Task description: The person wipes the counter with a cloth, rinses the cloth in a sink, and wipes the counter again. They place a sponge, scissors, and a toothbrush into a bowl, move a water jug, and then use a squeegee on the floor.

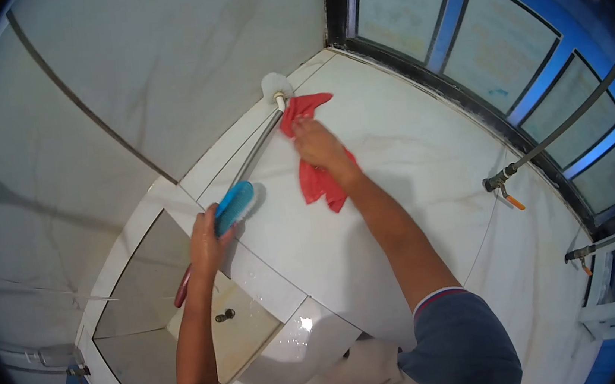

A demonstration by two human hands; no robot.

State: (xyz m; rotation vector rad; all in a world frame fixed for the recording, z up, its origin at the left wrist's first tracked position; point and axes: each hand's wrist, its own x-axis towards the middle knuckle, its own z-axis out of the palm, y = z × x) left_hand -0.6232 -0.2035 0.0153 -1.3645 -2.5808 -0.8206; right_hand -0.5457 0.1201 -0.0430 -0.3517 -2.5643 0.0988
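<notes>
A blue scrub brush (pixel 234 208) with pale bristles is gripped in my left hand (pixel 208 240). A long metal tube (pixel 258 148) passes by this hand, from a maroon grip (pixel 182 288) up to a round white head (pixel 277 86) by the wall; I cannot tell if the left hand also holds the tube. Bunched under the closed fingers of my right hand (pixel 317 144) is a red cloth (pixel 322 184). It lies over the white tiled surface (pixel 396 175), its upper end right at the tube's white head.
A sunken basin (pixel 244 333) with a drain lies at lower left, with wet tile (pixel 308 325) beside it. On the right, a tap with an orange lever (pixel 512 202) juts out on a grey pipe. Framed glass panels (pixel 500 44) line the upper right; marbled wall (pixel 181 63) stands upper left.
</notes>
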